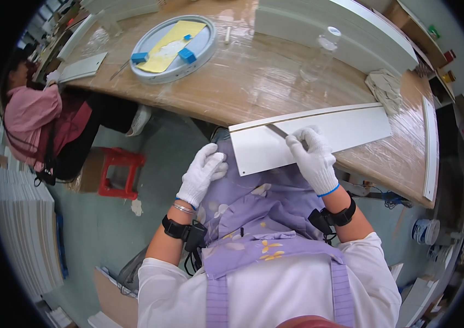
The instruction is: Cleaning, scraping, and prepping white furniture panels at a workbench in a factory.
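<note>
Nearest the camera, a lilac apron (264, 229) with a pale flower print covers the lap, worn over a white shirt. Both hands wear white knitted gloves with blue cuffs, and a black strap sits on each wrist. The left hand (203, 174) hangs loosely curled over the lap, just short of the panel's left end; it grasps nothing and touches nothing. The right hand (313, 158) is clenched around a thin grey blade (276, 130), pinched between thumb and fingers, with the metal projecting up and left from the fingertips. The blade lies across a flat white panel (352, 134), a long smooth rectangle; its tip reaches a narrow brownish strip along the panel's far edge. The panel sits directly beneath the right hand, its left end overhanging the bench toward the lap and its right end resting on the bench (254, 76). The bench top is brown board wrapped in glossy, wrinkled clear film. Beyond the panel lie a crumpled beige rag (385, 90) and a clear plastic bottle (319, 54). Farther off sits a round grey tray (202, 52) holding a yellow sheet. At far left a person in a pink top (29, 117) sits at the bench, near a red stool (118, 172).
</note>
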Tool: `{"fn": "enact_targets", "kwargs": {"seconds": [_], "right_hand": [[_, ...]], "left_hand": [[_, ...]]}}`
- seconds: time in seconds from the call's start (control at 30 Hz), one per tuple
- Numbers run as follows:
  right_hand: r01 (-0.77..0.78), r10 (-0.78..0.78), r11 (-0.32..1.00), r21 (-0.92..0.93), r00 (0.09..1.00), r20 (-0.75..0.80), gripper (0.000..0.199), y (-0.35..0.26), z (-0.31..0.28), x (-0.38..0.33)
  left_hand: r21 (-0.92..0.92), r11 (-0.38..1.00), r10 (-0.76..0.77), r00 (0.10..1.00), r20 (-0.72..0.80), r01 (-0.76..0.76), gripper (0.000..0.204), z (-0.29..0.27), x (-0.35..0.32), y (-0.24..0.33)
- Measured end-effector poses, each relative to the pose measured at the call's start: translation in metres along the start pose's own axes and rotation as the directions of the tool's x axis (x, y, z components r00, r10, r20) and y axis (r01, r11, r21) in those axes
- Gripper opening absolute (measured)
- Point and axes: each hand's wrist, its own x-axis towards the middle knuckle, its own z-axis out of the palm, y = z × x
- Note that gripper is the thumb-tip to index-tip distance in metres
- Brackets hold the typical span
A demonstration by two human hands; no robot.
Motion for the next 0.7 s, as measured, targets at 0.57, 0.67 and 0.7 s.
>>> {"fn": "enact_targets", "kwargs": {"seconds": [0.57, 0.67, 0.7], "right_hand": [[-0.075, -0.067, 0.859, -0.507, 0.964, -0.257, 0.02, 0.088, -0.05, 0.014], [-0.401, 0.176, 0.784, -0.474, 0.876, -0.449, 0.021, 0.119, -0.085, 0.033], [-0.478, 0.254, 0.756, -0.446, 0.843, -0.474, 0.022, 0.13, -0.097, 0.041]], "left_hand": [[-0.358, 0.905, -0.088, 0.924, 0.372, 0.23, 0.05, 0.039, -0.004, -0.028], [-0.402, 0.875, -0.129, 0.93, 0.343, 0.269, 0.055, 0.011, -0.021, -0.042], [-0.42, 0.86, -0.142, 0.926, 0.35, 0.291, 0.057, 0.001, -0.024, -0.047]]}}
